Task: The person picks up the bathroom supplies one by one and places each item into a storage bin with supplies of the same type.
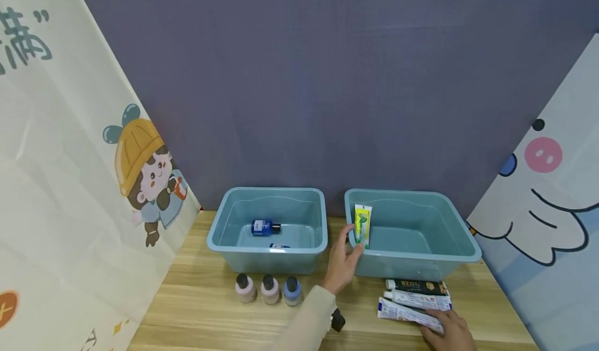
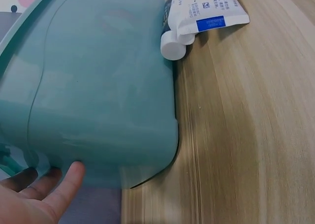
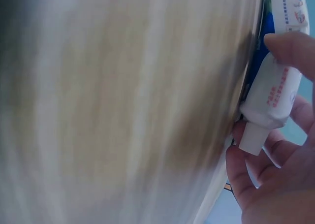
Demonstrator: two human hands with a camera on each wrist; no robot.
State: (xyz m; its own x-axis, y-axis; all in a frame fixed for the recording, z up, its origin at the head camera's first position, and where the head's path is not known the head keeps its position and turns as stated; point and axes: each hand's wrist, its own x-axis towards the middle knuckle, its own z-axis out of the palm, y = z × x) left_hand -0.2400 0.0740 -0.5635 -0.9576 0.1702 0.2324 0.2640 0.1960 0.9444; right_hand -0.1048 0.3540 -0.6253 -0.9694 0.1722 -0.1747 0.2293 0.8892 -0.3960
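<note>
On the table, illegible print covers the white toothpaste tube (image 1: 409, 314).

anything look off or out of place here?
Mostly tidy. The green toothpaste tube stands on end against the left wall of the right bin, left hand at it. In the left bin a blue bottle lies on its side, while three bottles in front stand upright. No spills or damage visible.

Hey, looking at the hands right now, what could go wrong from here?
The green tube is held only at its bottom end by the left hand at the right bin's near corner, so it may tip onto the table. The right hand grips the nearest white tube; lifting it could nudge the tubes beside it.
</note>
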